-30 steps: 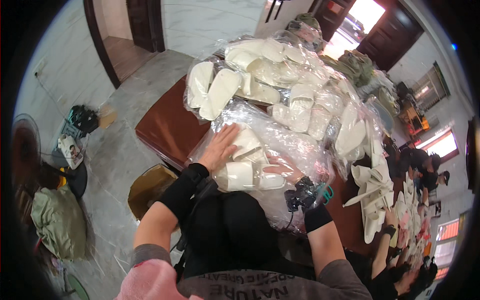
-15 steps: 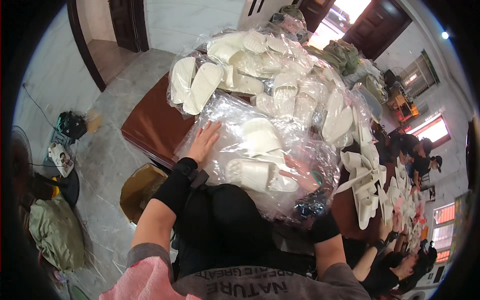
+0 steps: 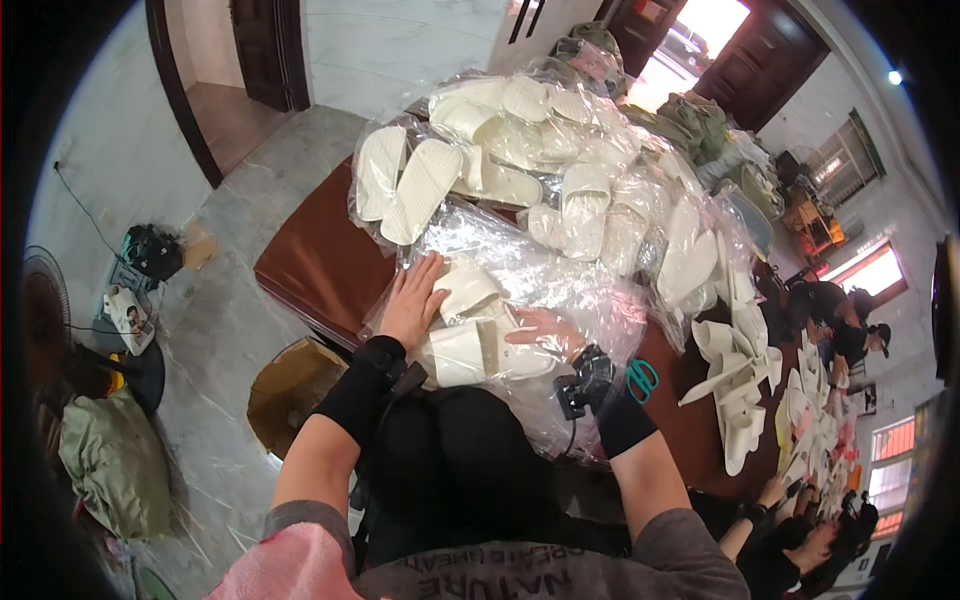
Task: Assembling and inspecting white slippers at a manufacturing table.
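A pair of cream-white slippers (image 3: 458, 353) lies at the near edge of the table, with a large clear plastic bag (image 3: 590, 300) spread about it. I cannot tell how far the slippers are inside the bag. My left hand (image 3: 412, 302) rests flat on the left edge of the pair, fingers extended. From the right, my right hand (image 3: 548, 335) reaches onto the slippers with its fingers stretched out; plastic film lies around the wrist. Teal-handled scissors (image 3: 642, 380) lie on the table beside my right wrist.
Bagged white slippers (image 3: 570, 140) are heaped across the far side of the brown table (image 3: 320, 265). Loose slippers (image 3: 732, 390) lie at the right. A cardboard box (image 3: 290, 395) stands on the floor at left. Co-workers (image 3: 800, 555) sit along the table's right.
The slippers have shifted left, up against my left hand. My right hand, earlier under the plastic, has moved left with them. The scissors, earlier beneath the film, now show uncovered.
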Available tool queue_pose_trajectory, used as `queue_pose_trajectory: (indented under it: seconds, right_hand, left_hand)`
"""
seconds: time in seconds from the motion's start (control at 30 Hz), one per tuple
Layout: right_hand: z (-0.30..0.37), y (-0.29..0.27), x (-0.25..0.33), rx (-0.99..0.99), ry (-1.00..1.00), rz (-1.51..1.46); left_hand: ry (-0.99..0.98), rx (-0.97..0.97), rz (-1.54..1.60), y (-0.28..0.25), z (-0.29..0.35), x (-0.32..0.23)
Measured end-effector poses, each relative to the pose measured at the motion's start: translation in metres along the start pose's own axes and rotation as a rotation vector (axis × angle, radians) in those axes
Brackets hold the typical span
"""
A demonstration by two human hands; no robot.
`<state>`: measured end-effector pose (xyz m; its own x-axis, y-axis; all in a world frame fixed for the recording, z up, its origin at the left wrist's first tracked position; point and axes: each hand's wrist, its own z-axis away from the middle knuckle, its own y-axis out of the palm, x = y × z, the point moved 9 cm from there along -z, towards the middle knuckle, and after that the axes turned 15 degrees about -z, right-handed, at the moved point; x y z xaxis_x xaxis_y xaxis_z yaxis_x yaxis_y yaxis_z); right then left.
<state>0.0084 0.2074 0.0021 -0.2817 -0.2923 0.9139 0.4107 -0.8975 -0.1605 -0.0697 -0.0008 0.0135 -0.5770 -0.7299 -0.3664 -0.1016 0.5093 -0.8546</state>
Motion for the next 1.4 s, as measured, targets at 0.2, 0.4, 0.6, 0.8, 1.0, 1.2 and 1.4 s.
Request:
queue_pose_trajectory:
  seconds: [0.2, 0.4, 0.6, 0.8, 1.0, 1.2, 1.4]
  right_hand:
    - [0.041, -0.053, -0.025, -0.204, -0.143, 0.142]
    - [0.206, -0.124, -0.025, -0.621, 0.059, 0.055]
    - [0.337, -0.161, 0.007, -1.177, -0.003, 0.339]
    - [0.265, -0.054, 0.137, -1.303, -0.628, -0.156]
    - [0.092, 0.028, 0.109, -0.643, -0.440, -0.182]
    - [0.094, -0.029, -0.067, -0.703, -0.161, -0.296]
    - [0.097, -0.022, -0.062, -0.769, -0.261, -0.353]
  left_hand:
    - [0.043, -0.023, -0.366, 0.016, -0.006, -0.011]
    - [0.032, -0.015, -0.345, 0.017, 0.001, -0.009]
    - [0.011, -0.035, -0.358, 0.009, 0.002, -0.007]
    - [0.019, -0.024, -0.356, 0.019, 0.000, -0.011]
    - [-0.650, -1.033, -0.662, 0.012, 0.047, 0.029]
    - [0.012, -0.030, -0.364, 0.009, 0.003, -0.009]
    - [0.003, -0.063, -0.372, 0.008, 0.005, -0.004]
